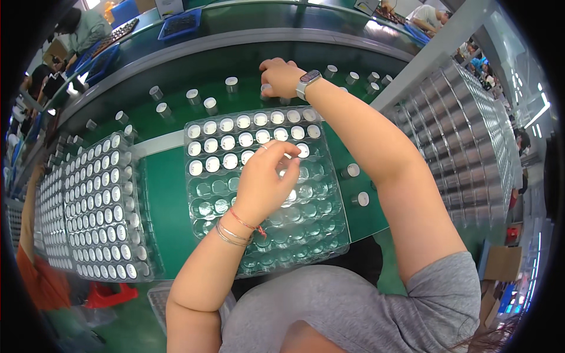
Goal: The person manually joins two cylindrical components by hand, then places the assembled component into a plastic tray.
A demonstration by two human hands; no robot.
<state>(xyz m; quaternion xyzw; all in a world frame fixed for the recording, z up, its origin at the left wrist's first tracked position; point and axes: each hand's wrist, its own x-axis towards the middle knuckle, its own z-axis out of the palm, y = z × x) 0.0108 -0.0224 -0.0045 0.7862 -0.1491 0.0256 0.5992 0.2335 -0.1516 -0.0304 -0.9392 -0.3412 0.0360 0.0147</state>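
Observation:
My left hand [268,179] is over the clear plastic tray [276,235], at its third row. Its fingers are curled, with thumb and forefinger near a white-topped metal cylinder [302,150] seated in that row. A small white patch shows between them, too hidden to name. Beyond the tray's far edge, my right hand [281,77] reaches down to the green conveyor belt [176,125]. Its fingers bend down around a small metal cylinder [265,96], mostly covered by the hand. White-topped cylinders fill the tray's far rows; the nearer pockets hold none.
More cylinders [193,97] stand scattered along the belt, and two [363,199] lie right of the tray. Filled trays [97,206] stand at the left, near another person's arm [27,212]. Stacked clear trays [453,141] rise at the right beside a grey post [435,56].

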